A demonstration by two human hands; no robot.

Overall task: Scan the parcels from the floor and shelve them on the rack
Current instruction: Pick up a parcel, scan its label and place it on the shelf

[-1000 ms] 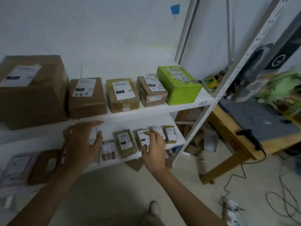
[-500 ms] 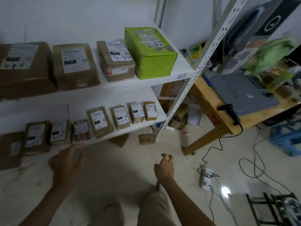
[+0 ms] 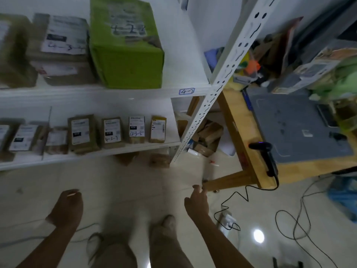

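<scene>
**Q:** Which parcels are already shelved?
**A:** On the white rack [image 3: 222, 88], upper shelf, well above the left fingers [image 3: 71, 192]: a green parcel [image 3: 125, 55] with a handwritten label, with larger brown parcels [image 3: 61, 53] to its left. On the lower shelf, beyond both sets of fingers: a row of small brown parcels [image 3: 113, 132], labels facing outward.

**Q:** And those unshelved?
**A:** A floor parcel [image 3: 159, 160] lies under the lowest shelf, ahead of the right fingers [image 3: 197, 188]. The black scanner [image 3: 267, 159] lies at the tabletop edge, right of those fingers and apart from them.
</scene>
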